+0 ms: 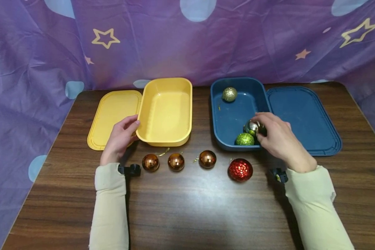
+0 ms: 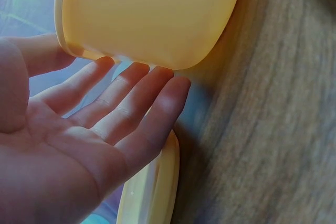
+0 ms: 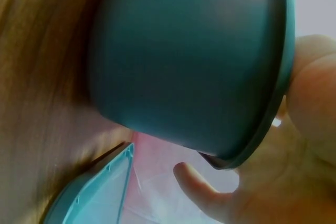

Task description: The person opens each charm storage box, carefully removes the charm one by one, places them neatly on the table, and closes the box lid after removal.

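Note:
My left hand [image 1: 120, 137] is at the left rim of the yellow container [image 1: 164, 143], with its thumb at the rim and its fingers against the outer wall. In the left wrist view, the fingertips [image 2: 163, 72] touch that wall. Over the right wall of the blue container [image 1: 217, 133] reaches my right hand [image 1: 276, 137], its fingers curled round a shiny silver Christmas ball [image 1: 252, 126]. Beside that ball lies a glittery green Christmas ball [image 1: 244, 139], and a glittery gold one [image 1: 229, 94] sits farther back. The right wrist view hides the silver ball behind the blue wall.
Three shiny brown Christmas balls, the leftmost [image 1: 150, 163] by my left wrist, line the table in front of the containers. Right of them lies a red one [image 1: 240, 170]. A yellow lid [image 1: 115, 111] and a blue lid [image 1: 303, 118] flank the containers. Behind hangs a purple cloth [image 1: 156, 41].

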Motion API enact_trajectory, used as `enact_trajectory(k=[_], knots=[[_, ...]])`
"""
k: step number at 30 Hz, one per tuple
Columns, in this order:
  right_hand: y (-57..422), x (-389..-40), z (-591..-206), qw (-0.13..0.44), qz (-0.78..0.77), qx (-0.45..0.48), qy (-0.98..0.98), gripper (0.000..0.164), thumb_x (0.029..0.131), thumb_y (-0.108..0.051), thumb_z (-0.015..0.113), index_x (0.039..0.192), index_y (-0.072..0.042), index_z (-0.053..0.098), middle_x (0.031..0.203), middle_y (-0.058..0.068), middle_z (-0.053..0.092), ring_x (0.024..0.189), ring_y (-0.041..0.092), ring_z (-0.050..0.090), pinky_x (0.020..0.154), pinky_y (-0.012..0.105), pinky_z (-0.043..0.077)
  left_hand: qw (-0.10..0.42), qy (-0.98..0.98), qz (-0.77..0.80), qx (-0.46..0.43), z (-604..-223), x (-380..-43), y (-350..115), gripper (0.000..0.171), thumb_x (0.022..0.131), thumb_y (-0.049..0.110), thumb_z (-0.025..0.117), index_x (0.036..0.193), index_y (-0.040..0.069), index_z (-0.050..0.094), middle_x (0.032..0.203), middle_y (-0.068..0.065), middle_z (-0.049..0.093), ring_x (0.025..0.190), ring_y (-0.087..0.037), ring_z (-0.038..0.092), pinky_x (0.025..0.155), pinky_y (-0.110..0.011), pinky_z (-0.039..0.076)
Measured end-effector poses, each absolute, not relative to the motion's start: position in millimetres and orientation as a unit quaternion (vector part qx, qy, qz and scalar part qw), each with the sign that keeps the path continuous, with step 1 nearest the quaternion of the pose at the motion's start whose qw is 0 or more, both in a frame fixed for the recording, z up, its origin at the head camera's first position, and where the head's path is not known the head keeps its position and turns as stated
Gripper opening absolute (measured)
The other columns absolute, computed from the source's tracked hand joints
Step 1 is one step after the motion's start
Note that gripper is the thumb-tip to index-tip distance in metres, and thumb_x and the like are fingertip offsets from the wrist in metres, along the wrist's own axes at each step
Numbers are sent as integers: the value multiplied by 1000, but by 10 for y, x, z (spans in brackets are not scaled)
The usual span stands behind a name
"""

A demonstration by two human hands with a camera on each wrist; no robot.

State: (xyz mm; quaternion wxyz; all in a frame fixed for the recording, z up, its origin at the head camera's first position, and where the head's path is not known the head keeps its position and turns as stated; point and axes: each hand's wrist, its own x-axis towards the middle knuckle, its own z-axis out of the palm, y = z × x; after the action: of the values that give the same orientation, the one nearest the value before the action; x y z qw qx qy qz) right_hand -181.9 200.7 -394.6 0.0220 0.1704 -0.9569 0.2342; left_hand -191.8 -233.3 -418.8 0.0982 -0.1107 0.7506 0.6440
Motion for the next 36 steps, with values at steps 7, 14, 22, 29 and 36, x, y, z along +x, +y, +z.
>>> enact_trajectory(k=[7, 14, 22, 29, 36], knots=[[2009, -1821, -3942, 26, 234, 168, -957, 41, 82, 0, 66, 123, -4, 57, 125, 23, 55, 116, 44, 50, 81, 56, 32, 98, 748, 647, -112, -4184, -1912, -2334, 48, 101, 24, 48, 145, 4, 41, 126, -9, 51, 98, -9, 57, 78, -20, 54], [2031, -1818, -3960, 49, 233, 186, -953, 43, 82, 0, 69, 123, -2, 56, 124, 24, 53, 114, 43, 49, 81, 57, 31, 97, 750, 644, -112, -4190, -1913, -2333, 48, 102, 24, 48, 145, 4, 41, 128, -9, 51, 99, -8, 57, 78, -20, 54], [2069, -1815, -3921, 62, 261, 170, -948, 44, 84, -3, 71, 125, -2, 56, 125, 24, 52, 115, 43, 48, 84, 61, 32, 98, 751, 644, -109, -4178, -1914, -2326, 48, 102, 23, 47, 145, 4, 40, 127, -10, 50, 98, -8, 57, 79, -20, 54], [2117, -1807, -3869, 109, 283, 164, -938, 45, 83, -7, 74, 124, 2, 58, 119, 24, 55, 108, 39, 51, 91, 58, 39, 94, 747, 649, -111, -4188, -1925, -2327, 48, 101, 22, 48, 145, 3, 41, 122, -6, 52, 97, -9, 57, 78, -20, 55], [2156, -1799, -3838, 131, 299, 155, -932, 46, 83, -8, 73, 125, 2, 57, 114, 23, 55, 103, 37, 52, 88, 56, 40, 97, 752, 642, -113, -4204, -1925, -2329, 47, 102, 23, 47, 145, 5, 41, 127, -9, 51, 100, -10, 57, 78, -20, 55]])
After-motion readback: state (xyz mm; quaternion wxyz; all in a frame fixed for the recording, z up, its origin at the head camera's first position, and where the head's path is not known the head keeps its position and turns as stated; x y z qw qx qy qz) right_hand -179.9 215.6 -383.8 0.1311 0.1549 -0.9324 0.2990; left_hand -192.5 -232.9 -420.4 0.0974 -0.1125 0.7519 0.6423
